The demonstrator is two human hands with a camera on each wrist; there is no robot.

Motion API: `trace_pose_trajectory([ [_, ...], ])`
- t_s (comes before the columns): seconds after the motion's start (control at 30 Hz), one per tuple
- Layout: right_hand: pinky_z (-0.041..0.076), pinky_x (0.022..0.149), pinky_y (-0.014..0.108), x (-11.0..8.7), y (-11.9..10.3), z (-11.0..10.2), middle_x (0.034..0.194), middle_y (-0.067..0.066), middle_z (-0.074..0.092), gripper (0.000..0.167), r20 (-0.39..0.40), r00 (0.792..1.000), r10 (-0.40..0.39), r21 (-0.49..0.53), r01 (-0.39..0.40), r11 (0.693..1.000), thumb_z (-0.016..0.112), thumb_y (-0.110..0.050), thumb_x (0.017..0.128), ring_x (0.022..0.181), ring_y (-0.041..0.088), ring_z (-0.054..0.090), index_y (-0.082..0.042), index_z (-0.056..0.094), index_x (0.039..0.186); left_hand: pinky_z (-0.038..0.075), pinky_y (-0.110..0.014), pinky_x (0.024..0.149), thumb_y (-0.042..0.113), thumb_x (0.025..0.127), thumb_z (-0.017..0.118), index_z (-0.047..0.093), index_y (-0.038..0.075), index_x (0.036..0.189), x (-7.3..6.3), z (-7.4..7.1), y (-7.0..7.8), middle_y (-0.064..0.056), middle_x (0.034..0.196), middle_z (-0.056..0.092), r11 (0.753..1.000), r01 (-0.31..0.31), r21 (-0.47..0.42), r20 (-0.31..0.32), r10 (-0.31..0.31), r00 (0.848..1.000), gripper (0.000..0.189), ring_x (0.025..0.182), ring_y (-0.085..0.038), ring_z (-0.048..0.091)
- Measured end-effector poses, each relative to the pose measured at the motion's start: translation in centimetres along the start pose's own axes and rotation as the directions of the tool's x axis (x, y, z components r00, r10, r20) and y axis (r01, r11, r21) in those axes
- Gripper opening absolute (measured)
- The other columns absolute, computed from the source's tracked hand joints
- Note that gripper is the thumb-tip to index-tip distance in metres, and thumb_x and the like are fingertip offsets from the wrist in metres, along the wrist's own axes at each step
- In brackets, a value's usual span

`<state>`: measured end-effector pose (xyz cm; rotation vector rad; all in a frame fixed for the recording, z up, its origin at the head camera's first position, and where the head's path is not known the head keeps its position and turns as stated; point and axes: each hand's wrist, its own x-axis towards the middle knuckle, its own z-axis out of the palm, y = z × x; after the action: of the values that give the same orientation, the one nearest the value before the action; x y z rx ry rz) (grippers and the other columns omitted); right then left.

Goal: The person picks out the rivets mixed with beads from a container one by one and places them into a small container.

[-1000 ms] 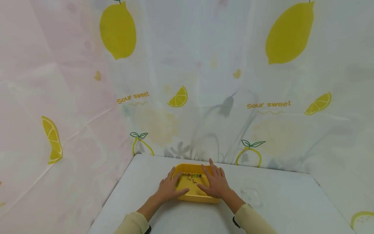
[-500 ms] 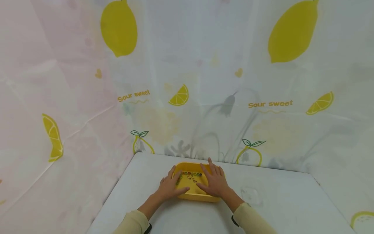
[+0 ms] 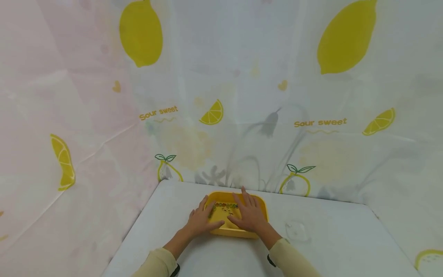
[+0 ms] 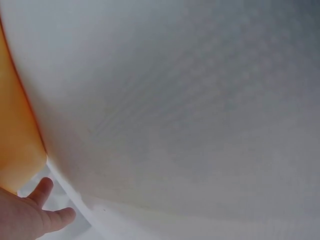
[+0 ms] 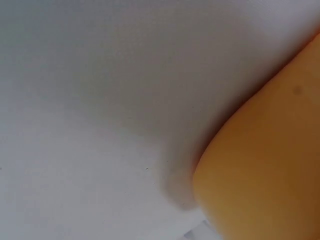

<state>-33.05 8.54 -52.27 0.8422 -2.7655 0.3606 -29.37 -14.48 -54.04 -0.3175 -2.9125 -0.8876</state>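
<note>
A yellow tray point(image 3: 235, 232) sits on the white table, and its outer wall fills one side of both the left wrist view point(image 4: 15, 115) and the right wrist view point(image 5: 265, 165). Inside, a row of colourful round beads point(image 3: 227, 205) runs along the back and turns down the left side. Several small shiny pieces point(image 3: 226, 211) lie near the middle. My left hand point(image 3: 200, 222) is spread over the tray's left edge, fingers extended and holding nothing visible. Over the tray's right part, my right hand point(image 3: 252, 216) has its fingers spread; it hides some of the inside.
A clear, flat, squarish piece point(image 3: 296, 231) lies on the white table point(image 3: 335, 238) right of the tray. Behind the table hangs a pale sheet point(image 3: 235, 96) printed with lemons, which also covers the left side.
My right hand has shifted left over the tray, uncovering its right rim. The left hand stays almost in place. Beads and shiny pieces look the same.
</note>
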Motion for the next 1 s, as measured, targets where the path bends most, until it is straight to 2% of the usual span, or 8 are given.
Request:
trace_pose_trajectory([
  [0.23, 0.031, 0.112, 0.059, 0.9, -0.5, 0.9, 0.164, 0.019, 0.017, 0.083, -0.057, 0.997, -0.042, -0.013, 0.041, 0.999, 0.067, -0.05, 0.089, 0.142, 0.038, 0.034, -0.016, 0.032, 0.156, 0.028, -0.074, 0.105, 0.069, 0.084, 0.061, 0.042, 0.012, 0.15, 0.1, 0.1, 0.0, -0.02, 0.162, 0.019, 1.0, -0.002, 0.022, -0.005, 0.002, 1.0, 0.09, 0.139, -0.044, 0.04],
  [0.5, 0.039, 0.106, 0.059, 1.7, -0.3, 1.8, 0.158, 0.02, 0.031, 0.074, -0.163, 0.982, -0.095, 0.02, 0.1, 0.995, 0.074, -0.04, 0.086, 0.134, 0.04, 0.043, -0.009, 0.046, 0.146, 0.028, -0.074, 0.104, 0.068, 0.083, 0.062, 0.043, 0.013, 0.15, 0.2, 0.2, 0.2, -0.02, 0.162, 0.021, 1.0, 0.001, 0.024, -0.013, -0.001, 1.0, 0.088, 0.139, -0.044, 0.04],
  [0.57, 0.042, 0.103, 0.059, 1.8, -0.1, 2.2, 0.152, 0.022, 0.041, 0.069, -0.227, 0.966, -0.12, 0.017, 0.127, 0.992, 0.078, -0.036, 0.083, 0.13, 0.039, 0.048, -0.006, 0.052, 0.14, 0.028, -0.074, 0.105, 0.067, 0.083, 0.063, 0.043, 0.013, 0.15, 0.1, 0.3, 0.2, -0.02, 0.162, 0.021, 1.0, 0.004, 0.021, -0.011, -0.003, 1.0, 0.088, 0.139, -0.044, 0.04],
  [0.7, 0.052, 0.091, 0.05, 2.1, 0.3, 2.8, 0.126, 0.02, 0.06, 0.06, -0.388, 0.907, -0.165, 0.02, 0.187, 0.982, 0.086, -0.026, 0.074, 0.111, 0.035, 0.06, -0.002, 0.062, 0.124, 0.027, -0.074, 0.106, 0.068, 0.083, 0.062, 0.042, 0.013, 0.15, -0.1, 0.3, 0.4, -0.02, 0.162, 0.02, 1.0, 0.002, 0.012, -0.003, -0.002, 1.0, 0.088, 0.14, -0.043, 0.039],
  [0.77, 0.055, 0.085, 0.045, 2.2, 0.4, 2.9, 0.115, 0.016, 0.063, 0.057, -0.437, 0.883, -0.17, 0.03, 0.203, 0.979, 0.088, -0.024, 0.072, 0.102, 0.031, 0.063, -0.002, 0.064, 0.119, 0.027, -0.074, 0.106, 0.068, 0.084, 0.061, 0.042, 0.012, 0.15, -0.1, 0.2, 0.4, -0.02, 0.162, 0.02, 1.0, -0.006, 0.01, -0.002, 0.006, 1.0, 0.089, 0.14, -0.044, 0.038],
  [0.83, 0.056, 0.082, 0.041, 2.3, 0.3, 2.9, 0.11, 0.014, 0.064, 0.054, -0.432, 0.888, -0.157, 0.076, 0.209, 0.975, 0.088, -0.022, 0.073, 0.098, 0.028, 0.063, -0.001, 0.065, 0.116, 0.027, -0.074, 0.105, 0.068, 0.084, 0.062, 0.043, 0.012, 0.15, -0.1, 0.1, 0.4, -0.02, 0.162, 0.02, 1.0, -0.007, 0.015, -0.008, 0.007, 1.0, 0.089, 0.14, -0.045, 0.038],
  [0.87, 0.056, 0.081, 0.04, 2.3, 0.3, 3.0, 0.11, 0.013, 0.064, 0.052, -0.412, 0.9, -0.145, 0.099, 0.202, 0.974, 0.087, -0.023, 0.074, 0.097, 0.027, 0.064, -0.001, 0.065, 0.116, 0.027, -0.074, 0.105, 0.067, 0.083, 0.062, 0.043, 0.012, 0.15, 0.0, 0.0, 0.4, -0.02, 0.163, 0.019, 1.0, -0.006, 0.019, -0.01, 0.006, 1.0, 0.089, 0.14, -0.045, 0.039],
  [1.0, 0.056, 0.077, 0.036, 2.2, 0.0, 2.7, 0.104, 0.01, 0.066, 0.039, -0.252, 0.967, -0.044, 0.223, 0.102, 0.969, 0.081, -0.024, 0.081, 0.092, 0.023, 0.065, -0.002, 0.067, 0.111, 0.027, -0.074, 0.105, 0.067, 0.083, 0.063, 0.042, 0.013, 0.15, 0.2, 0.2, 0.2, -0.019, 0.163, 0.019, 1.0, -0.01, 0.022, -0.01, 0.011, 1.0, 0.089, 0.139, -0.045, 0.04],
])
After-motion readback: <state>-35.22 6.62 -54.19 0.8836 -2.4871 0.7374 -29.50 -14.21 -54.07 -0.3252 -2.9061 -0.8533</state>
